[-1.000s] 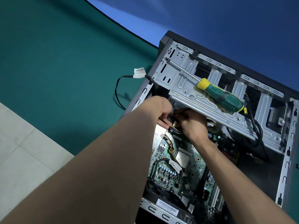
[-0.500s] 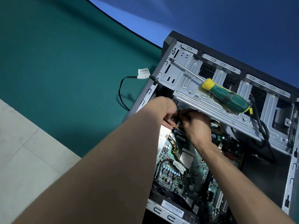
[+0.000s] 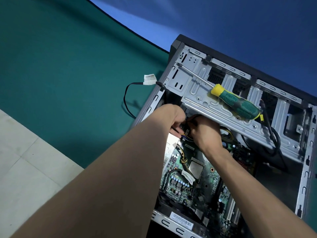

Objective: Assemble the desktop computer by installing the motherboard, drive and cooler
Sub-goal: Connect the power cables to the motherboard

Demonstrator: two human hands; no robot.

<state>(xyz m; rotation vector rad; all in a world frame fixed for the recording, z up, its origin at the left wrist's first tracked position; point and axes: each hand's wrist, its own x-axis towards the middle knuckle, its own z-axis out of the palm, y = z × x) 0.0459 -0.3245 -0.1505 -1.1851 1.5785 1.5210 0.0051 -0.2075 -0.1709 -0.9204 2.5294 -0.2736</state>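
Note:
An open computer case (image 3: 307, 172) lies on its side with a green motherboard (image 3: 209, 179) inside; its bare CPU (image 3: 195, 168) shows in the middle. Both my hands reach under the metal drive cage (image 3: 221, 110) at the board's far edge. My left hand (image 3: 173, 117) has curled fingers pinching a bundle of coloured wires (image 3: 186, 136). My right hand (image 3: 205, 131) grips a black cable there; its fingertips are hidden under the cage.
A green and yellow screwdriver (image 3: 238, 103) lies on top of the drive cage. A black cable with a white label (image 3: 149, 79) loops out over the green mat (image 3: 68, 83) left of the case. Pale floor tiles (image 3: 22, 169) sit at lower left.
The view has shifted slightly, so the case sits a bit further right. Both hands stay at the same spot under the drive cage, working the cables.

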